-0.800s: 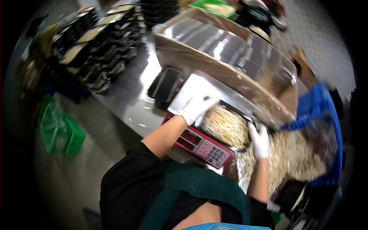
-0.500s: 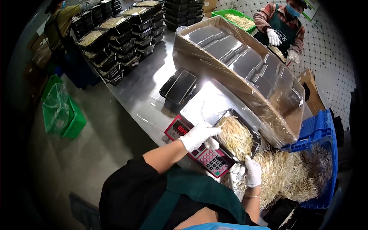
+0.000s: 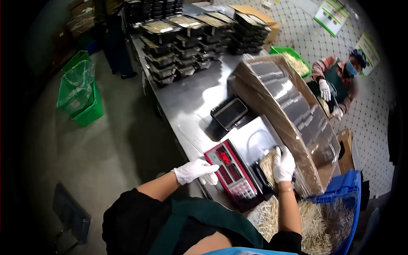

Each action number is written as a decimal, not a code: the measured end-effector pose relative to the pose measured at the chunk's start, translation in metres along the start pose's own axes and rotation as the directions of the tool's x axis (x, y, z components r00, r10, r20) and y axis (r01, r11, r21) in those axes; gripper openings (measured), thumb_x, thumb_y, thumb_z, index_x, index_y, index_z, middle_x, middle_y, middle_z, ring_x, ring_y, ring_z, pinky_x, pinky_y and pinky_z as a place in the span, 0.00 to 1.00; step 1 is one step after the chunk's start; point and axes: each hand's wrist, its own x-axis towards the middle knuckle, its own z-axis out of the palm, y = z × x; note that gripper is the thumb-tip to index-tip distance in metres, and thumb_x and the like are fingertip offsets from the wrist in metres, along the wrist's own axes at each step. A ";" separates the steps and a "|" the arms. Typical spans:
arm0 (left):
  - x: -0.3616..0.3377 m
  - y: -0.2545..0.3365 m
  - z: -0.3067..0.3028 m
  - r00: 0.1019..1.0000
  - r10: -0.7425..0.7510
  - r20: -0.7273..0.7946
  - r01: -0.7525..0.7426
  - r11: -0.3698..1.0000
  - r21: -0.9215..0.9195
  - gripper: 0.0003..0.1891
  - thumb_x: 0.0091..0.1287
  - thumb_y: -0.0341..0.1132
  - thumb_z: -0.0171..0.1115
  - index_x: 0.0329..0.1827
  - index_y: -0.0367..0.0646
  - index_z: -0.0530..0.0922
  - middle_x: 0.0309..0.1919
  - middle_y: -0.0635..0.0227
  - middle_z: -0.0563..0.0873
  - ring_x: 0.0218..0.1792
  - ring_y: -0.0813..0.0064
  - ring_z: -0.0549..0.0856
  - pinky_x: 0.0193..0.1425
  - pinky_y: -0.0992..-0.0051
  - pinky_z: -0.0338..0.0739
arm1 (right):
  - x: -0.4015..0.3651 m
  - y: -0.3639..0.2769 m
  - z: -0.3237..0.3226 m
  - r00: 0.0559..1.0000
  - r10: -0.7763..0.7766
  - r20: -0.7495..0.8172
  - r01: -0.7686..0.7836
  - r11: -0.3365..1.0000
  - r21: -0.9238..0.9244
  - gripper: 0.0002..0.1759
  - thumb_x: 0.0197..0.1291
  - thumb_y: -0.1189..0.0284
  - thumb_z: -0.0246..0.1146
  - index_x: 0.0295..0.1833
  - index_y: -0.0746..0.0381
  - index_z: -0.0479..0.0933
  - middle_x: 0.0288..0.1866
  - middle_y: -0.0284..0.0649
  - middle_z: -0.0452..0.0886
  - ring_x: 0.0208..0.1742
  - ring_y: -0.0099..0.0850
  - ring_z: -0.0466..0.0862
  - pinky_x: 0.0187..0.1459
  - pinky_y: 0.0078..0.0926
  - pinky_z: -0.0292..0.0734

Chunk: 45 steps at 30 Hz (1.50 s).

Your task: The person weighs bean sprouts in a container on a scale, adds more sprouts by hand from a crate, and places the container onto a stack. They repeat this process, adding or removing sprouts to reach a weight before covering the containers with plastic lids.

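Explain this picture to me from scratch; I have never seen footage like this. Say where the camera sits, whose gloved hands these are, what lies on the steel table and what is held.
No machine here: a person wears one camera on the head, looking down at their own white-gloved hands. The left hand lies open beside a red scale on the steel table, holding nothing. The right hand rests on a black tray of sprouts on the scale; its grip is unclear. Behind stand a lined cardboard box, an empty black tray and stacks of filled trays. A blue crate holds more sprouts. Another person stands beyond the box.
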 end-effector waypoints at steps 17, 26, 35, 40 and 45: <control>-0.118 -0.001 -0.342 0.956 0.098 -0.278 -0.166 0.959 -0.230 0.20 0.72 0.43 0.53 0.53 0.34 0.78 0.46 0.58 0.86 0.43 0.71 0.86 0.45 0.74 0.82 | 0.158 -0.268 0.200 0.940 0.169 0.296 -0.334 0.284 0.899 0.24 0.66 0.63 0.56 0.62 0.64 0.67 0.58 0.40 0.74 0.53 0.33 0.79 0.55 0.28 0.72; -0.049 0.050 -0.415 0.983 0.009 -0.186 -0.083 0.916 -0.393 0.21 0.70 0.44 0.56 0.57 0.36 0.74 0.46 0.56 0.84 0.48 0.63 0.84 0.51 0.71 0.79 | 0.349 -0.296 0.407 0.807 0.584 0.092 -0.317 0.295 0.901 0.21 0.65 0.65 0.56 0.60 0.65 0.70 0.53 0.43 0.79 0.46 0.34 0.81 0.51 0.27 0.73; 0.011 0.111 -0.463 0.996 0.083 -0.040 -0.086 0.674 -0.734 0.32 0.67 0.58 0.56 0.67 0.48 0.65 0.57 0.62 0.74 0.57 0.62 0.76 0.61 0.58 0.73 | 0.318 -0.311 0.402 0.740 0.672 0.025 -0.350 0.353 0.868 0.21 0.65 0.64 0.55 0.59 0.64 0.70 0.52 0.44 0.79 0.46 0.36 0.81 0.51 0.29 0.73; 0.017 0.138 -0.460 0.975 -0.027 -0.219 -0.108 0.807 -0.580 0.31 0.67 0.46 0.63 0.70 0.48 0.63 0.62 0.70 0.73 0.58 0.72 0.74 0.61 0.66 0.72 | 0.336 -0.265 0.372 0.711 0.703 0.008 -0.366 0.361 0.858 0.22 0.65 0.63 0.55 0.59 0.64 0.70 0.52 0.45 0.79 0.47 0.37 0.81 0.52 0.30 0.73; 0.048 0.076 -0.497 0.967 0.222 -0.126 -0.255 0.872 -0.417 0.30 0.67 0.38 0.63 0.70 0.44 0.63 0.62 0.70 0.74 0.61 0.75 0.72 0.63 0.71 0.69 | 0.355 -0.230 0.329 0.683 0.730 -0.037 -0.390 0.406 0.826 0.22 0.65 0.62 0.54 0.59 0.64 0.71 0.52 0.45 0.79 0.47 0.38 0.81 0.52 0.31 0.73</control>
